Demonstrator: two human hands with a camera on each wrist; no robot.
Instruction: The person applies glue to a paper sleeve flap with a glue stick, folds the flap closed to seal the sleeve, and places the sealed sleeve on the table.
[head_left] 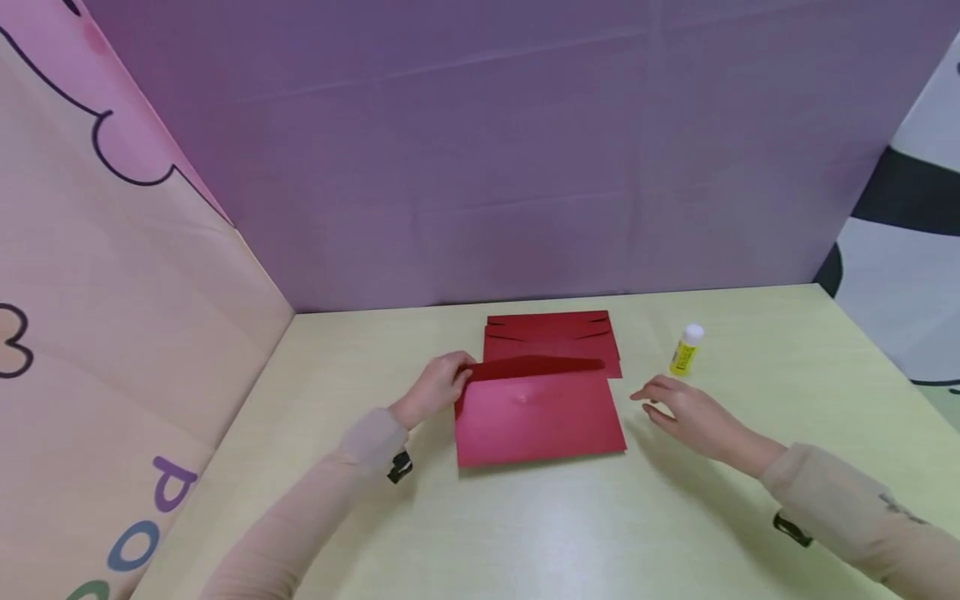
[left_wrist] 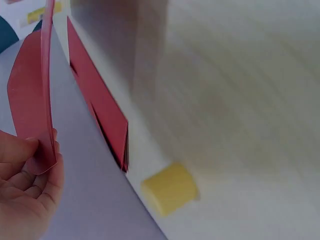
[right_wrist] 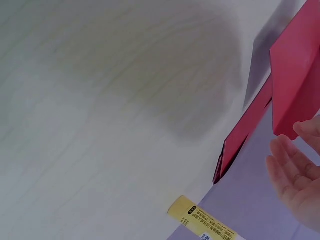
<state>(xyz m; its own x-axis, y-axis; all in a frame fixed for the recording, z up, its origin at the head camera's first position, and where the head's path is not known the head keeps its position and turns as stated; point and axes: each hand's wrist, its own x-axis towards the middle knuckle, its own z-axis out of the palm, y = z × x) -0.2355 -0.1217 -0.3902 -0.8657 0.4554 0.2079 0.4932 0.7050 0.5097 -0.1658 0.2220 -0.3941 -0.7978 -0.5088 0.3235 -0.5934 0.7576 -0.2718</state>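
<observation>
A red envelope [head_left: 536,421] is raised off the table with its flap [head_left: 536,367] standing up at the far side. At its upper left corner my left hand [head_left: 438,385] pinches it between thumb and fingers; the left wrist view shows the thumb on the red paper [left_wrist: 30,95]. My right hand [head_left: 693,418] hovers just right of the envelope, fingers loosely bent, holding nothing. In the right wrist view a small gap seems to part its fingertips from the envelope's corner [right_wrist: 290,100]. Behind lie stacked red envelopes [head_left: 551,333], partly covered by the raised one.
A yellow glue stick with a white cap [head_left: 684,350] stands beyond my right hand. In the left wrist view a blurred yellow block [left_wrist: 170,189] sits beside the stack; I cannot tell what it is. A purple backdrop [head_left: 480,167] rises along the table's [head_left: 540,533] far edge.
</observation>
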